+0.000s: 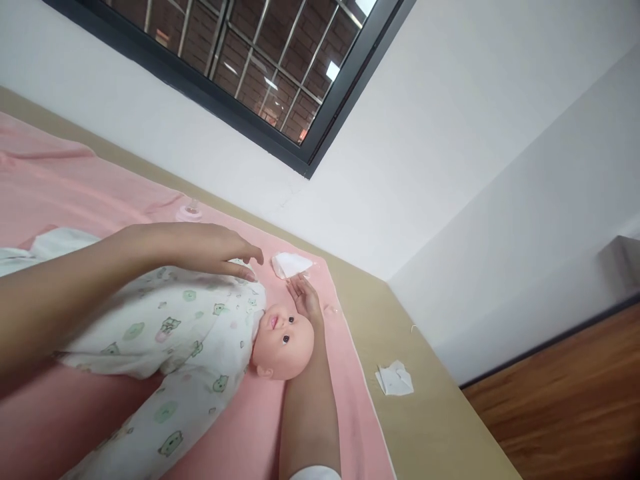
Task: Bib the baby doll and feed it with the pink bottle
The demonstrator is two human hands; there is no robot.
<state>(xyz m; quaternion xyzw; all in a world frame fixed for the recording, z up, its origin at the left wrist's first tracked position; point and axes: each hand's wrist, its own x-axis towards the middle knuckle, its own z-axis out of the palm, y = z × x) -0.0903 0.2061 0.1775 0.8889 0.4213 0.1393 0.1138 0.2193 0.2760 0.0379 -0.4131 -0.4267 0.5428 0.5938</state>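
A baby doll [285, 340] lies on its back on a pink blanket [255, 427], dressed in a white outfit [195, 320] with green animal prints. Its bald head rests against my right forearm, which reaches past it from below. Beyond the head, my right hand [305, 298] lies with its fingers loosely stretched, close to a crumpled white tissue [290, 265]. From the left, my left arm crosses over the doll's body. My left hand [215, 250] is at the doll's far shoulder, thumb and fingers apart; whether it touches the cloth I cannot tell.
A pale pink ring-shaped piece with a clear top [190, 212] stands near the blanket's far edge. On the tan surface [370, 313] to the right lies a folded white tissue [395, 379]. A white wall [350, 220] and barred window [280, 73] rise behind.
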